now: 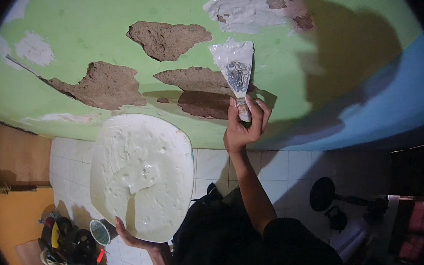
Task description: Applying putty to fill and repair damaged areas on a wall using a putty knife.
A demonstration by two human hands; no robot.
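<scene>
My right hand (244, 124) grips the short handle of a putty knife (237, 72), raised in front of the green wall (278, 84). White filler coats the blade's wide upper edge; bare metal shows lower down. My left hand (129, 236) holds a white basin (190, 159) by its near left rim, fingers mostly hidden beneath it. Thick whitish filler (144, 189) fills the basin, its surface scraped and bubbled. Wet white filler (251, 8) is smeared over a damaged spot above the blade. Patches of bare brown plaster (166, 38) show left of and behind the blade.
White floor tiles (212, 165) run along the wall's foot. At the lower left lie a heap of clothes and bags (63, 246) and a small round bucket (99, 232). A dark fan-like object (322, 194) stands at the right. The wall turns blue (371, 106) there.
</scene>
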